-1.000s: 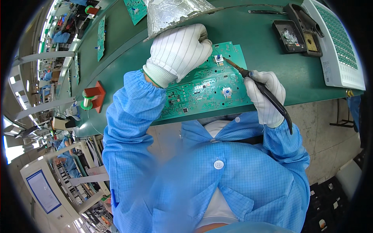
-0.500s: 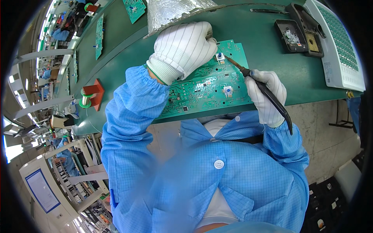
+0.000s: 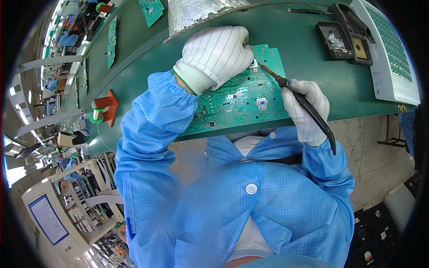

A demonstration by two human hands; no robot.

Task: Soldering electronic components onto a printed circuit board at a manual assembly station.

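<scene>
A green circuit board point(image 3: 223, 117) lies on the workbench in front of me. Two small white components with blue centres are on it, one at the far part point(image 3: 254, 65) and one nearer me point(image 3: 261, 103). In a striped white glove, my right hand point(image 3: 305, 107) grips a soldering iron point(image 3: 308, 107), its tip beside the far component. My left hand point(image 3: 219, 56), gloved alike, is closed over the board's far left part, fingertips against or just above that component. Whatever the left fingers pinch is hidden.
On the green workbench point(image 3: 308, 40), a red stand with a solder spool point(image 3: 105, 108) stands left. Silvery foil point(image 3: 192, 15) lies beyond my left hand. Farther right are a black tray of small parts point(image 3: 333, 41), tweezers point(image 3: 309, 11) and a white box of green pieces point(image 3: 380, 85).
My left hand has shifted slightly right, and its fingers now cover part of the far component. The soldering iron stays almost where it was.
</scene>
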